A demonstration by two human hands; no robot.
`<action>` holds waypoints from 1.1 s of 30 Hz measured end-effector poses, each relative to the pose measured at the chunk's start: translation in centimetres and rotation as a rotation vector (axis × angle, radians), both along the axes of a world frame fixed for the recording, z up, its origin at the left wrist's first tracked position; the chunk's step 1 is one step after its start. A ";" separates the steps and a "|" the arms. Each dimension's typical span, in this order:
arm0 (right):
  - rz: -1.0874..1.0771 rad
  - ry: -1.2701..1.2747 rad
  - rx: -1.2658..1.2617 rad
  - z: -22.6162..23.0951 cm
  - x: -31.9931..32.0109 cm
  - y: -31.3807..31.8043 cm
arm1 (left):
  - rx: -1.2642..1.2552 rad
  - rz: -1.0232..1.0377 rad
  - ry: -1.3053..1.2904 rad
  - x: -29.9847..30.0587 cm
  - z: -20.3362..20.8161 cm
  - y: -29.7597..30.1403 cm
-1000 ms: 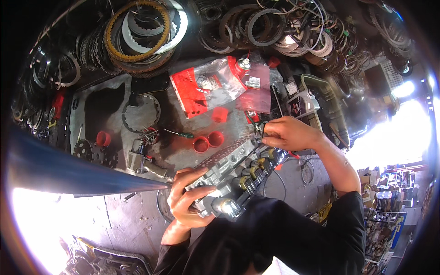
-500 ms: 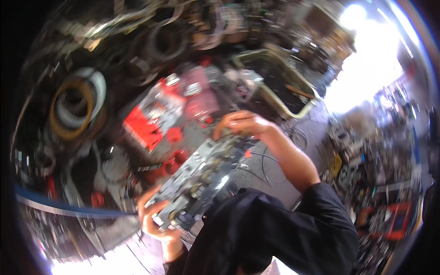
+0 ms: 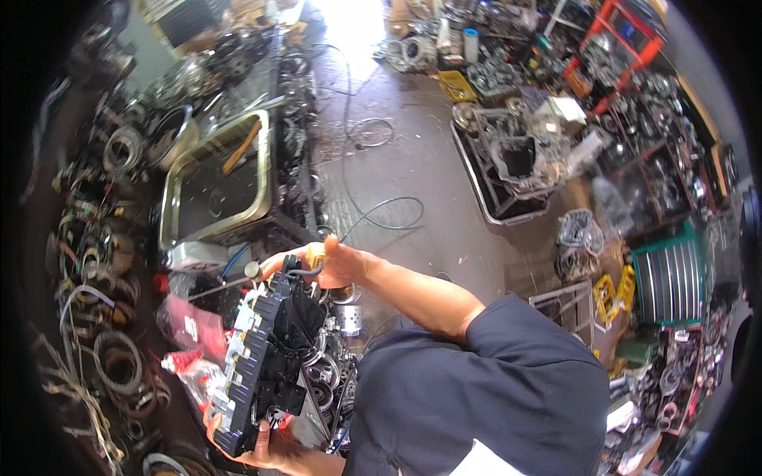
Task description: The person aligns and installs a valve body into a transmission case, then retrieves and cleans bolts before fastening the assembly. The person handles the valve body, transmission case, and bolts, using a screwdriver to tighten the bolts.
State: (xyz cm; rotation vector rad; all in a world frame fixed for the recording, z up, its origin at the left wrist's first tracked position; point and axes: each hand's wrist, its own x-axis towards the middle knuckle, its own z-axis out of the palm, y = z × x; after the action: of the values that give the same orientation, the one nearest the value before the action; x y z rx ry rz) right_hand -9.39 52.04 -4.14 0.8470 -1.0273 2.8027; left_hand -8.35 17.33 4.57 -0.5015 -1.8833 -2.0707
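Note:
Both my hands hold a long black-and-silver transmission valve body [image 3: 258,357], black plastic on one side and pale metal along the other. My left hand [image 3: 266,454] grips its near end, thumb on the black side and fingers curled round the metal edge. At the far end my right hand [image 3: 337,266] is closed on it, beside a short grey cable. Some fingers are hidden behind the part. Left of the valve body lies a pink-red plastic bag [image 3: 198,329], with a clear bag [image 3: 198,377] that has red on it nearer me.
A rectangular basin [image 3: 265,170] with a wooden-handled tool [image 3: 242,147] stands beyond my hands. A thin hose [image 3: 389,226] loops over the floor. To the right are a dark tray [image 3: 480,194] carrying a metal housing [image 3: 540,163] and a green rack [image 3: 675,274]. Metal rings [image 3: 119,361] crowd the left.
My view has swung to the right, so the basin and bags now appear further left. The valve body has turned from a slant to nearly upright, its black side showing more. Both hands keep hold.

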 end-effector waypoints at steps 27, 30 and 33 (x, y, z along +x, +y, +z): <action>-1.548 -0.889 0.223 -4.1 41.9 32.0 | -0.036 -1.433 -0.747 10.1 -17.4 61.3; -1.724 -0.971 0.392 -4.3 43.2 33.6 | -0.019 -1.578 -0.799 11.7 -20.0 66.6; -1.831 -1.069 0.516 -3.8 43.6 36.1 | 0.002 -1.666 -0.905 13.0 -22.7 71.4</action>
State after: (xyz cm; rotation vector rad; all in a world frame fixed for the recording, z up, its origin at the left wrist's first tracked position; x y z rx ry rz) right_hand 34.21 88.09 -7.91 -1.2412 -1.3510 1.1023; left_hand 4.67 88.72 -18.15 -1.8388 -1.9924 -3.7658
